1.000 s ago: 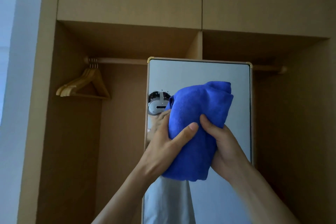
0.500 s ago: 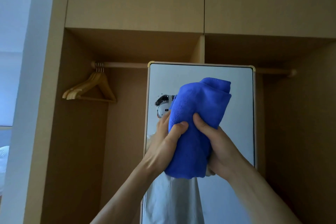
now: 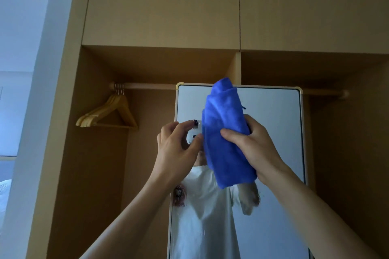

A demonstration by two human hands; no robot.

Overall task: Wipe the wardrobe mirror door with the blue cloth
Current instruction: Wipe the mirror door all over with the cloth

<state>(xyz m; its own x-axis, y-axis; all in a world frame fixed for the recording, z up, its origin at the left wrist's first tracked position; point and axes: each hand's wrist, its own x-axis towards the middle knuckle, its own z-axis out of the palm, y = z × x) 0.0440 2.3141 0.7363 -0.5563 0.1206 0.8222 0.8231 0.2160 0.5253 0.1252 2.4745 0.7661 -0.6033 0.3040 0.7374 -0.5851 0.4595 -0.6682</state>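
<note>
Right hand (image 3: 250, 147) grips the one blue cloth (image 3: 225, 132) before the single mirror door (image 3: 273, 132); left hand (image 3: 176, 149) loosely curled, empty.

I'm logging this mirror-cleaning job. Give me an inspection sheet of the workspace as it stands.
Surface: mirror door upright in the open wardrobe; blotches low on the glass, dirt or reflection cannot be told.
Job's things: blue cloth bunched up, held in front of the upper glass; contact with the glass cannot be told.
Clutter: wooden hangers on the rail, left of the mirror.
Grippers: right hand grips the cloth; left hand beside it, fingers loosely curled, holding nothing.
Cables: nothing seen.
Surroundings: closed upper cupboard doors; pale wall at left.
</note>
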